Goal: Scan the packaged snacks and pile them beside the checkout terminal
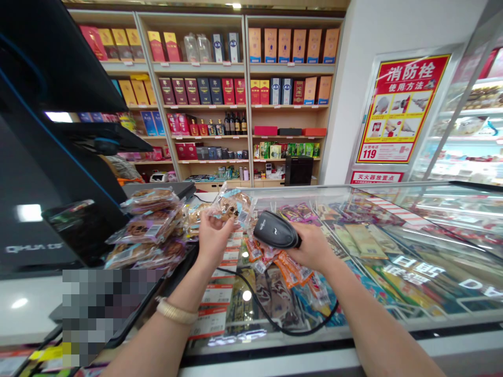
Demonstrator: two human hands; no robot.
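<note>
A clear plastic packet of brown baked food (231, 204) is pinched in my left hand (214, 235), its barcode label turned toward the right. Just right of it, my right hand (314, 245) grips a black handheld barcode scanner (276, 230) by its handle, the head pointing at the packet. A black cable (271, 322) loops from the scanner over the glass. Several similar packets (147, 225) are stacked left of my left hand, and another packet (192, 217) lies close behind that hand.
A glass-topped display case (353, 335) with colourful packaged goods spreads below and to the right. Dark monitor equipment (66, 57) stands at the left. Shelves of boxes and bottles (247, 107) line the back wall, beside a red poster (403, 110).
</note>
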